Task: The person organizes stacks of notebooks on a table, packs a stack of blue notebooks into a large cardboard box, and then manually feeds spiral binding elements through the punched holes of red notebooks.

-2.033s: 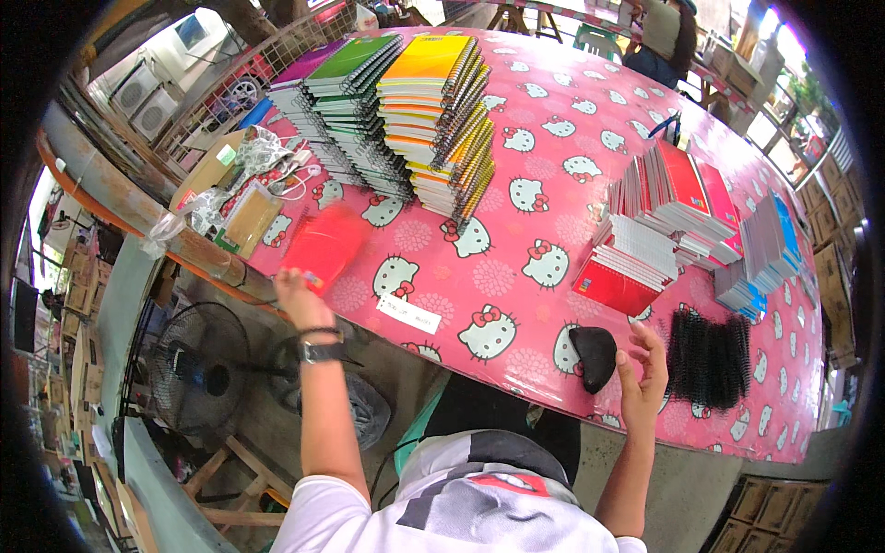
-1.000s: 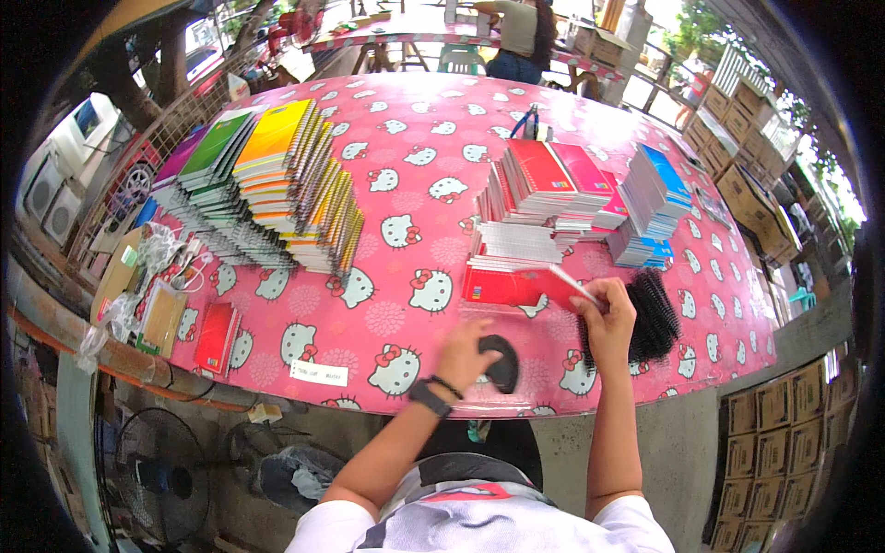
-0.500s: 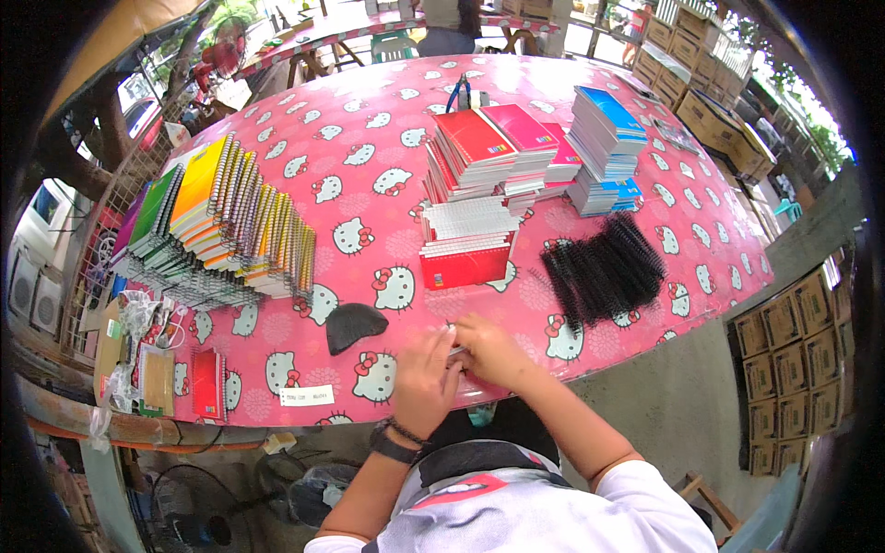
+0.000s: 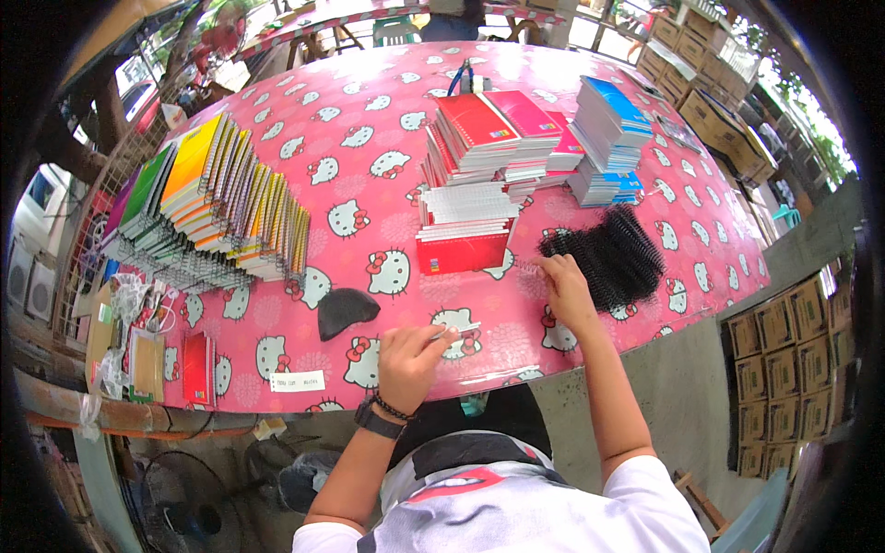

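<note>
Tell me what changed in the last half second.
The right hand left the left hand and reached out to the pile of black binding coils. The left hand stayed near the table edge, holding a thin pale strip. The notebook stacks and the dark pouch stayed put.

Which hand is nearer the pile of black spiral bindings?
Right. The right hand rests at the left edge of the pile of black spiral bindings, fingertips about touching it. The left hand is well off toward the table's near edge.
</note>
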Available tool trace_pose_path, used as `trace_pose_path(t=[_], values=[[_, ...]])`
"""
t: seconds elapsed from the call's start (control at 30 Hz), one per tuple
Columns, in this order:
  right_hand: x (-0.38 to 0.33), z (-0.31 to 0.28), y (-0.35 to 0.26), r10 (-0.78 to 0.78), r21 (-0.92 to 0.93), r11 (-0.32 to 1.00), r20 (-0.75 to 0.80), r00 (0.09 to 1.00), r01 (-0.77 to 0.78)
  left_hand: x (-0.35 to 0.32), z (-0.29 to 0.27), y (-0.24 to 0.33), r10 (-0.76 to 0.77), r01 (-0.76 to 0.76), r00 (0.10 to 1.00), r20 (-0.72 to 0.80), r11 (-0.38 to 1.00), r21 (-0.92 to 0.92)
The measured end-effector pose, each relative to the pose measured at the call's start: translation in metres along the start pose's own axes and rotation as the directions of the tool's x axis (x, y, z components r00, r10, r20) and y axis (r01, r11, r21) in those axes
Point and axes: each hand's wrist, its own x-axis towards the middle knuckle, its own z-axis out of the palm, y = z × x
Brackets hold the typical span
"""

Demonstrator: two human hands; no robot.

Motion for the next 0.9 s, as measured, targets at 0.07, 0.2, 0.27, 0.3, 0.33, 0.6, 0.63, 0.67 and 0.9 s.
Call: trace_pose_path(t=[0.07,0.2,0.27,0.3,0.33,0.6,0.63,0.67,0.9], values=[[-0.001,-0.019,-0.036,0.034,0.306,0.95,0.118,0.992,-0.069,-0.006,-0.012,-0.003,-0.06,0.059,0.998,0.009,0.998,0.028],[-0.014,-0.022,-0.072,-0.05,0.426,0.898,0.347,0.937,-0.11,-0.011,-0.018,-0.005,-0.102,0.103,0.992,0.072,0.995,0.002],[-0.021,-0.014,-0.079,-0.106,0.482,0.874,0.313,0.944,-0.061,-0.013,-0.019,-0.005,-0.112,0.115,0.989,0.101,0.993,-0.018],[-0.024,-0.009,-0.081,-0.134,0.51,0.859,0.295,0.946,-0.037,-0.014,-0.019,-0.005,-0.118,0.122,0.987,0.112,0.992,-0.025],[-0.026,-0.003,-0.084,-0.125,0.534,0.846,0.198,0.972,0.0,-0.014,-0.02,-0.005,-0.118,0.123,0.985,0.123,0.992,-0.035],[-0.031,0.013,-0.08,-0.098,0.511,0.859,0.182,0.978,-0.009,-0.014,-0.018,-0.005,-0.124,0.131,0.986,0.116,0.99,-0.059],[-0.031,0.014,-0.079,-0.1,0.493,0.87,0.164,0.981,0.006,-0.014,-0.018,-0.005,-0.125,0.132,0.985,0.117,0.989,-0.059],[-0.031,0.014,-0.079,-0.115,0.52,0.854,0.18,0.977,0.005,-0.013,-0.018,-0.006,-0.125,0.133,0.985,0.115,0.989,-0.067],[-0.03,0.01,-0.079,-0.12,0.623,0.776,0.306,0.944,-0.103,-0.011,-0.016,-0.001,-0.196,0.201,0.974,0.111,0.979,-0.04]])
